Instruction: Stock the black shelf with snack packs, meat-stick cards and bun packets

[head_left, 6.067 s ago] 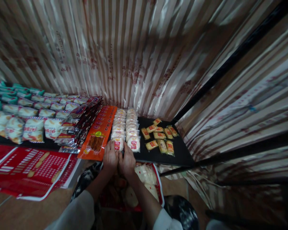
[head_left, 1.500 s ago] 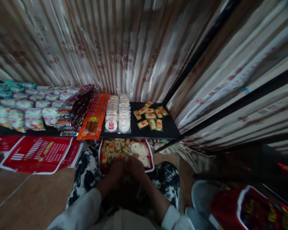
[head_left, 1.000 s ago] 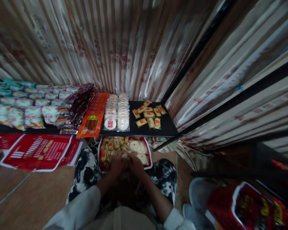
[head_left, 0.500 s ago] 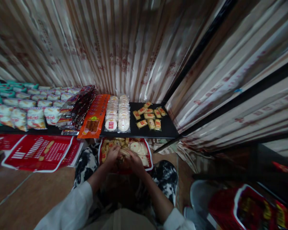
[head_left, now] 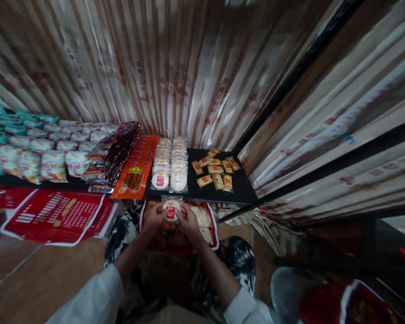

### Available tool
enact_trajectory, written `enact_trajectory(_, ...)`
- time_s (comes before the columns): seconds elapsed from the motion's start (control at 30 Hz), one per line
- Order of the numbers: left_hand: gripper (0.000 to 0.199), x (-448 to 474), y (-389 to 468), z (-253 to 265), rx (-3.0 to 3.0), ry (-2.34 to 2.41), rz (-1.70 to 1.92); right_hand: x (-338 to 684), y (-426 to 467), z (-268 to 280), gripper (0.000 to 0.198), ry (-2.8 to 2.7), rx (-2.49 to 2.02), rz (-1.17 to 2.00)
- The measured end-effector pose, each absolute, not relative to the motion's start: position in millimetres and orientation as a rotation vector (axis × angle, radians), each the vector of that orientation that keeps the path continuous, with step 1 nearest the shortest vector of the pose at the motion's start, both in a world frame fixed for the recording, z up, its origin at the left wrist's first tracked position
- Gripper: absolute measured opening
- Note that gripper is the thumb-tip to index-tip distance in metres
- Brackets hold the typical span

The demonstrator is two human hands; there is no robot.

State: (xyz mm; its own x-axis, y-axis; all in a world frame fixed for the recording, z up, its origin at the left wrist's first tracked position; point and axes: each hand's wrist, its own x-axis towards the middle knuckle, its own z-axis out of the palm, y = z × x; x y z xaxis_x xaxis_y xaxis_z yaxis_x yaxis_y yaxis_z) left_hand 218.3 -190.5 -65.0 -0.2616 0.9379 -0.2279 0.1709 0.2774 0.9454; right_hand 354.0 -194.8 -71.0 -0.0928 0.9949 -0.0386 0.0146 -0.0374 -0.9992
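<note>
Between my two hands is a wrapped round white rice cracker (head_left: 171, 210) with a red label facing up. My left hand (head_left: 155, 218) pinches its left edge, and my right hand (head_left: 188, 218) grips the right edge. Directly beneath is an opened red bag (head_left: 217, 234) with a white rim, sitting between my knees. More pale crackers (head_left: 202, 217) lie inside it on the right; its left contents are partly hidden by my hands. Just beyond, two rows of wrapped rice crackers (head_left: 178, 180) stand on the black shelf (head_left: 202, 194).
Small yellow-wrapped snacks (head_left: 215, 169) lie loosely at the shelf's right. Left of the cracker rows are an orange packet (head_left: 135, 173), dark packets (head_left: 116, 153) and white snack bags (head_left: 54, 165). Red bags (head_left: 60, 216) lie below left. A black post (head_left: 276, 96) slants up at right.
My hands have brought the wrapped rice cracker up into plain view above the bag; before, they were down in the bag on something blurred. The view has shifted slightly.
</note>
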Motion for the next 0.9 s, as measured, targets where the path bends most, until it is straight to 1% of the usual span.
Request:
enact_trajectory(0.1,0.024,212,-185,-63,1.023,1.634,1.081,347,-183,-62,0.028,-1.409,-1.262,1.181)
enact_trajectory(0.27,0.025,204,-167,-53,1.055,1.727,1.201,337,-157,-45,0.034,-1.645,-1.469,0.724)
enact_trajectory(0.37,0.027,199,-153,-47,1.095,1.814,1.179,329,-142,-39,0.034,-1.732,-1.510,0.574)
enact_trajectory(0.5,0.030,194,-137,-45,1.192,1.938,1.127,319,-128,-38,0.035,-1.791,-1.591,0.524)
enact_trajectory(0.77,0.046,200,-128,-57,1.384,2.087,1.169,306,-117,-49,0.039,-1.803,-1.577,0.484)
enact_trajectory(0.9,0.054,204,-130,-56,1.460,2.118,1.128,305,-120,-50,0.047,-1.770,-1.508,0.511)
